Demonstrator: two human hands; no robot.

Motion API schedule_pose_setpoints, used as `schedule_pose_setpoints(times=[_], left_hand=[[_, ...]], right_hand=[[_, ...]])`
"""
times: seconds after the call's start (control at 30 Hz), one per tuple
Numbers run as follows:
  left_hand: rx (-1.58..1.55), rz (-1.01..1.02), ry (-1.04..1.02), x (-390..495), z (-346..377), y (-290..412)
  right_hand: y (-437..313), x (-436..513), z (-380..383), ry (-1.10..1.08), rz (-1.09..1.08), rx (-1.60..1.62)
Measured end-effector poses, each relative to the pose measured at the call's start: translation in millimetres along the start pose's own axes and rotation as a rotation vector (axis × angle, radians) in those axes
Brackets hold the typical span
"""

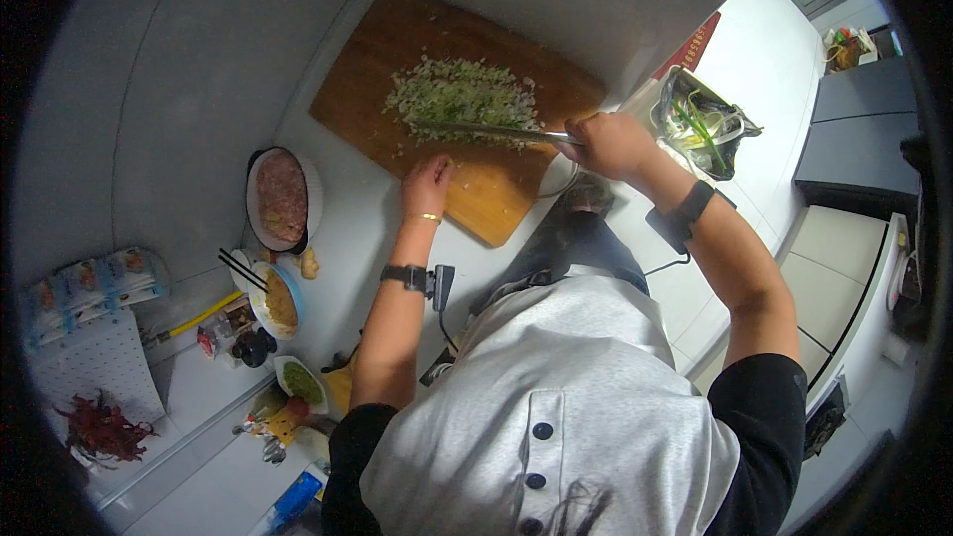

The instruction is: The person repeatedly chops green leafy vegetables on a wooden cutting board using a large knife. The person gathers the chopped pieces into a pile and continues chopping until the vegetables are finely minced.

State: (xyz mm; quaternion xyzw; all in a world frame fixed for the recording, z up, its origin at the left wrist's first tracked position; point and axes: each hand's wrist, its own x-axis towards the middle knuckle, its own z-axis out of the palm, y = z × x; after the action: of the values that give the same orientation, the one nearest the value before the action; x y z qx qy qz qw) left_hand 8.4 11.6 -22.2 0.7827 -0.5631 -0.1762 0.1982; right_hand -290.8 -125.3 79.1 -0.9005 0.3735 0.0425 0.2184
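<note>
My right hand (607, 141) grips the handle of a kitchen knife (491, 131). Its blade lies along the near side of a heap of finely chopped green and white vegetable (469, 93), possibly scallion or cabbage. The heap spreads over a wooden cutting board (372, 37), with loose bits scattered around it. My left hand (427, 186) is by the board's near-left edge, its fingers curled together, and I see nothing in it. Whether it touches the board is unclear.
Left of the board stand an oval dish of minced meat (281, 197), a ginger piece (309, 264) and a bowl (279, 301) with chopsticks (242, 269). Farther along is a dish of green paste or bits (301, 385). On the right, a lined bin (703, 126) holds vegetable scraps.
</note>
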Motion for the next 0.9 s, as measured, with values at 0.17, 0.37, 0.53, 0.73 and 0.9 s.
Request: schedule_pose_setpoints(times=[0.17,0.37,0.53,0.73,0.9], left_hand=[[-0.360,-0.050,0.279,5.7,12.3,0.6],[-0.247,0.183,0.633,-4.7,-53.4,7.7],[0.100,0.419,0.051,7.7,-75.9,59.4],[0.377,0.444,-0.353,45.0,-43.2,80.6],[0.341,0.541,-0.292,58.2,-20.1,60.8]], right_hand=[[3.6,-8.0,0.1,0.075,0.018,0.063],[3.5,-15.2,2.6,-0.011,-0.086,0.060],[-0.5,-1.2,2.0,-0.067,-0.133,-0.064],[13.9,16.1,-3.7,-0.110,-0.151,-0.162],[15.5,16.6,-5.2,-0.147,-0.144,-0.168]])
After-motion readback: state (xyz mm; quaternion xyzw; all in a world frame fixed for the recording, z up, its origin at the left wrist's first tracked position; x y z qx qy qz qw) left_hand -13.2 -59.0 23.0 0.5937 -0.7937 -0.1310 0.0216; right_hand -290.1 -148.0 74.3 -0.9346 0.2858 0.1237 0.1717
